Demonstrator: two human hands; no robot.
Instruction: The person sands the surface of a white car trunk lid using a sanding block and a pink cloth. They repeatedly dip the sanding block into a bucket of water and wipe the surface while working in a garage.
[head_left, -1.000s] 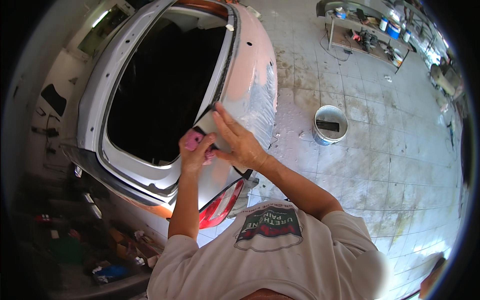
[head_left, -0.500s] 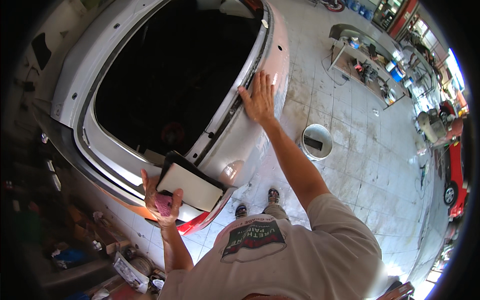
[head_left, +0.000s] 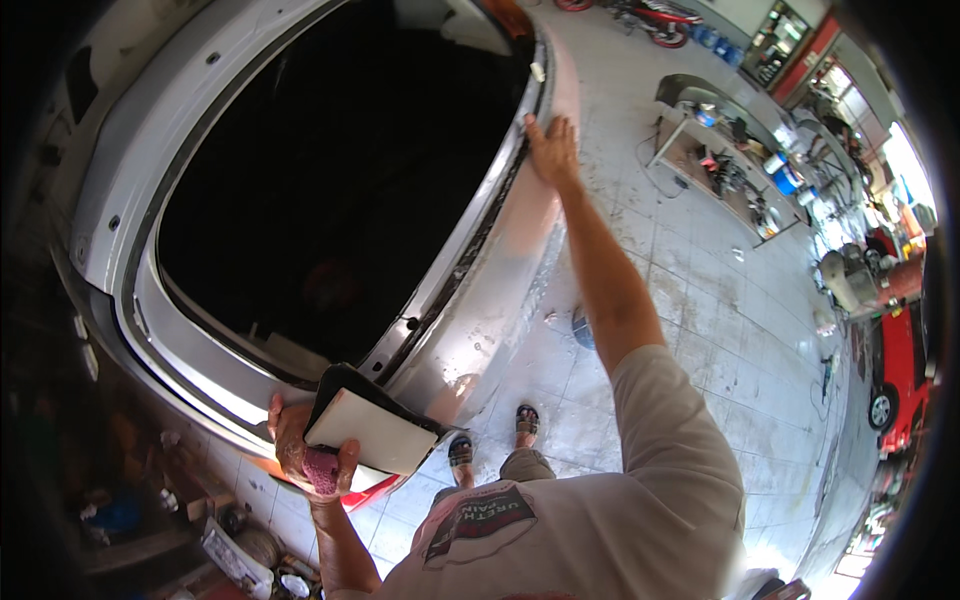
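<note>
The rear of a silver-grey car body [head_left: 495, 310], with pinkish filler patches, stands in front of me. My right hand [head_left: 555, 155] lies on its right edge, fingers outstretched, beside the dark channel [head_left: 470, 265] along the opening. At the near corner my left hand [head_left: 305, 450] is closed round a purple-pink sponge [head_left: 321, 471]. A flat cream-white pad with a black backing [head_left: 370, 432] sits against that hand; whether the fingers grip it or it rests on the body I cannot tell. Under it a red lamp [head_left: 375, 492] shows.
A bucket [head_left: 582, 328] on the tiled floor is mostly hidden behind my right arm. Farther right stands a low table [head_left: 700, 165] with tools and cans. A red car [head_left: 900, 370] is at the far right. Boxes and clutter [head_left: 200, 495] lie at lower left.
My right hand has slid up and away along the car's edge. My view has shifted, and my arm now covers most of the bucket. The left hand keeps its hold on the sponge.
</note>
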